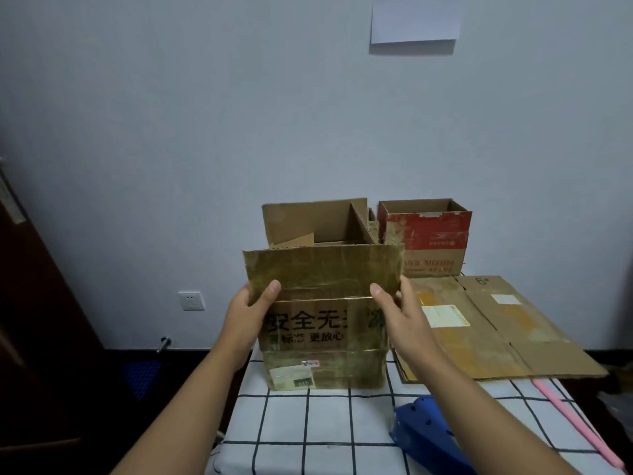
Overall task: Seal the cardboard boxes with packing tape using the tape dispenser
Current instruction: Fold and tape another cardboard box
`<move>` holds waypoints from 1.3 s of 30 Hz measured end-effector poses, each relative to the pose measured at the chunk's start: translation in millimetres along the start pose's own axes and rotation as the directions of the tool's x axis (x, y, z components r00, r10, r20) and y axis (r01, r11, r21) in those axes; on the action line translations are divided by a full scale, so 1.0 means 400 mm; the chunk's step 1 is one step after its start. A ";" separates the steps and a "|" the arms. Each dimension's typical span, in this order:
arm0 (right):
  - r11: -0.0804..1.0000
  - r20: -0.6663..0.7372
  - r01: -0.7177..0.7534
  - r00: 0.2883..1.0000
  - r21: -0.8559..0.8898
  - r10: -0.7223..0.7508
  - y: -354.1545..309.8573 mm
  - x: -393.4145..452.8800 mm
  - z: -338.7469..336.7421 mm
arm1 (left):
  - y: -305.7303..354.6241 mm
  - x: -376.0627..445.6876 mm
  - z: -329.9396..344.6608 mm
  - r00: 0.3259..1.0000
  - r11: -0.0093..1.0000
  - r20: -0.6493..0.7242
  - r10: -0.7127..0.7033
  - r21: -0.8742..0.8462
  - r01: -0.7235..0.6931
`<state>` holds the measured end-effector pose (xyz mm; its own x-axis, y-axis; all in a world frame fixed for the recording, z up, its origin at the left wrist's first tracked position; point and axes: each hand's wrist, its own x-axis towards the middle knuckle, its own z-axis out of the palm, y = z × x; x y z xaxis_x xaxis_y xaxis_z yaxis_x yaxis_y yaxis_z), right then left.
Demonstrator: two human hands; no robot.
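1. On the counter, under a white cloth with a dark grid: an open cardboard box, upright, near face printed with large black characters and crossed by old yellowed tape.
2. Near flap of that box raised, standing roughly upright above the front wall; far flaps also up, interior partly visible behind.
3. Left hand at the flap's left edge, thumb laid on the front face, fingers hidden behind the cardboard; grip holding the flap.
4. Right hand at the flap's right edge, thumb on the front face, fingers wrapped round the edge; grip likewise holding the flap.
5. Blue tape dispenser lying on the cloth at the near right, partly hidden by the right forearm, apart from both hands.
6. Behind and to the right: a second open box with a red upper band, just beside the first.
7. Right of the held box: flattened cardboard spread across the counter, carrying pale labels.
8. Pink stick-like object along the counter's right edge.
9. Wall behind: a white socket low at left, a sheet of paper up high.
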<state>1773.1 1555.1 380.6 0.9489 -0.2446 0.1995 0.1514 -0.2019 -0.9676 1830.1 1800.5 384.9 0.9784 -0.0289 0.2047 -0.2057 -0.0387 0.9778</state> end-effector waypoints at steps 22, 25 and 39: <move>0.996 0.242 0.049 0.970 -0.071 -0.030 -0.011 0.114 -0.066 | 0.012 0.009 0.006 0.993 0.993 -0.107 0.051 0.113 -0.039; 0.999 0.146 0.036 0.989 -0.003 -0.035 -0.010 0.108 -0.059 | 0.017 0.012 0.008 0.989 0.994 -0.137 0.048 0.106 -0.033; 0.998 -0.054 -0.065 0.996 0.022 0.066 0.015 0.117 -0.025 | 0.017 0.059 0.029 0.949 0.956 -0.300 0.095 0.294 -0.003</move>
<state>1815.5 1533.1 385.5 0.9405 -0.3083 0.1429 0.0952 -0.1645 -0.9818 1851.6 1788.0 395.8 0.9150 0.2689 0.3007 -0.2057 -0.3301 0.9212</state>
